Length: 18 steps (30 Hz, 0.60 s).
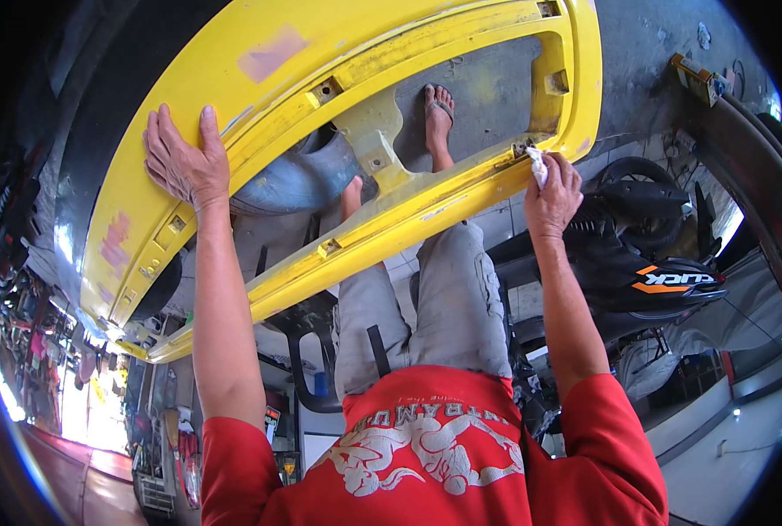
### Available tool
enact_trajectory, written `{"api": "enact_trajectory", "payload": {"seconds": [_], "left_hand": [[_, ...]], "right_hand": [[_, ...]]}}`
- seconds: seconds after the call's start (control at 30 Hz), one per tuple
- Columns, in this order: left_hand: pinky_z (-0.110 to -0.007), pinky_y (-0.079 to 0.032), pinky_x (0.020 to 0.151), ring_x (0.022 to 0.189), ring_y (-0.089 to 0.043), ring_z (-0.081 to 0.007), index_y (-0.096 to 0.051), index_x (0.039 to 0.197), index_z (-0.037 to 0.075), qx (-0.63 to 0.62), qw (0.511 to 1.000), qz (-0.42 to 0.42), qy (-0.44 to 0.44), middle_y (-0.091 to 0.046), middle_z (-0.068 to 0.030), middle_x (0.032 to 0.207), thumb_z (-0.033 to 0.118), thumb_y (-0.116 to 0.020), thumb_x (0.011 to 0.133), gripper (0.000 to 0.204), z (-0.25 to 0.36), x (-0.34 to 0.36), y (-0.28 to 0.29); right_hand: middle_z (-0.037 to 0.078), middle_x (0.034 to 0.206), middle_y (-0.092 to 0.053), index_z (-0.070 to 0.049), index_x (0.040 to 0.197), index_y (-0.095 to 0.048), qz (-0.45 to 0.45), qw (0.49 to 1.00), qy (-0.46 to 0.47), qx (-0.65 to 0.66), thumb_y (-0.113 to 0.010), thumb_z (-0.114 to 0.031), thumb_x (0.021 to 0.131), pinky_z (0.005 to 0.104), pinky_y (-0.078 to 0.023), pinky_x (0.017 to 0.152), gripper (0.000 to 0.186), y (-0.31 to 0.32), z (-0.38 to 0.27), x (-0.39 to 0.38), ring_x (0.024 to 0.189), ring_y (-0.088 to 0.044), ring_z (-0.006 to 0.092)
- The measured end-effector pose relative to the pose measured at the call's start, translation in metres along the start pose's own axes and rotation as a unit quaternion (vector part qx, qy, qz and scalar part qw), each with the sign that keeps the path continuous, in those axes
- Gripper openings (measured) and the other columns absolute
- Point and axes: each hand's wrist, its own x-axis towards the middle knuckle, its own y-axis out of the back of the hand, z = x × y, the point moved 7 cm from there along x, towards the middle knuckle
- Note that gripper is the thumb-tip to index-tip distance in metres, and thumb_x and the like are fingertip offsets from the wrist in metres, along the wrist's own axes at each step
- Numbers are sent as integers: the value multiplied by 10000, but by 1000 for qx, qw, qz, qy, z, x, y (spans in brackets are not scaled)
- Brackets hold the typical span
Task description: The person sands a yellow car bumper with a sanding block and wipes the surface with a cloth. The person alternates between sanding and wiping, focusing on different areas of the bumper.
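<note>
A large yellow plastic body panel [356, 53] with an open centre lies across my knees, stretching from the lower left to the upper right. My left hand [183, 158] rests flat on its left side with fingers spread. My right hand [550, 195] is closed on a small white cloth [538, 165] and presses it against the panel's lower rail near a bracket. Through the opening I see my grey trousers [457, 298] and my foot in a sandal [438, 118].
A black motor scooter [649, 254] stands to my right. A dark tyre [299, 180] lies under the panel. Shelves of shop goods [40, 351] fill the left edge. Concrete floor [645, 61] lies beyond the panel.
</note>
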Motion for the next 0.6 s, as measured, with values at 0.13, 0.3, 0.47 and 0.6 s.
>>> {"api": "enact_trajectory", "payload": {"seconds": [0.13, 0.3, 0.47, 0.6], "left_hand": [[-534, -388, 1201, 1477, -511, -318, -615, 1523, 144, 2, 1000, 3, -1, -594, -117, 1573, 792, -548, 1016, 825, 0, -1, 0], [-536, -387, 1201, 1476, -511, -314, -616, 1524, 149, -6, 1000, 7, -1, -599, -115, 1569, 780, -548, 1020, 810, 1, -1, 1], [-548, -380, 1204, 1479, -508, -324, -619, 1522, 140, -4, 1000, 5, -3, -598, -122, 1568, 802, -541, 1013, 839, -2, -1, -1], [-559, -356, 1218, 1492, -495, -329, -621, 1523, 136, -15, 1000, 6, -2, -596, -120, 1570, 822, -535, 1005, 864, -4, -2, -3]], "right_hand": [[20, 1369, -672, -159, 1274, -729, -27, 999, 24, 25, -772, -140, 809, 485, -459, 1005, 467, 9, -44, -27, 1331, -591, 306], [18, 1297, -682, -167, 1183, -759, -93, 989, 69, 93, -841, -210, 790, 493, -446, 999, 404, 14, -113, -60, 1284, -598, 313], [53, 1201, -710, -151, 1097, -765, -141, 987, 47, 58, -893, -347, 783, 513, -500, 940, 391, 6, -96, -35, 1157, -666, 314], [136, 1178, -725, -96, 1137, -768, -208, 978, -13, 5, -886, -396, 800, 543, -584, 932, 467, 4, -43, 17, 1118, -711, 372]]}}
